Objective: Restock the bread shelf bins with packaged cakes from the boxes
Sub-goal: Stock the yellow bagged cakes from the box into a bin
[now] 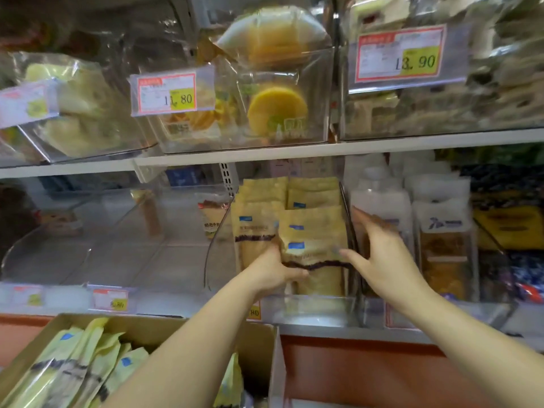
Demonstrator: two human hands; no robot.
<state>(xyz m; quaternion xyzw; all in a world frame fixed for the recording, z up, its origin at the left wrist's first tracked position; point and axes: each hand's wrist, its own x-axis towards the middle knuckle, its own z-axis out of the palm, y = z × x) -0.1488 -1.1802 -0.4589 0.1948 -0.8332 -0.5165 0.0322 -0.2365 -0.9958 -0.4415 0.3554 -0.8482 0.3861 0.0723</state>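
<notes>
One packet (313, 254), clamped in the curled fingers of the left hand (273, 269) with the right hand (385, 254) splayed apart just beside, could slump over the bin (318, 307) lip below them if released leaning.

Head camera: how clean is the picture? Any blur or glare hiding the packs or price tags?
Head view: motion blur smears the right hand; the front pack in the left hand is soft, its print unreadable; the 11.80 tag and 13.90 tag are legible, the lower tag is not; the clear bin's front lip shows glare; the shelf edge bows from the wide lens.
</notes>
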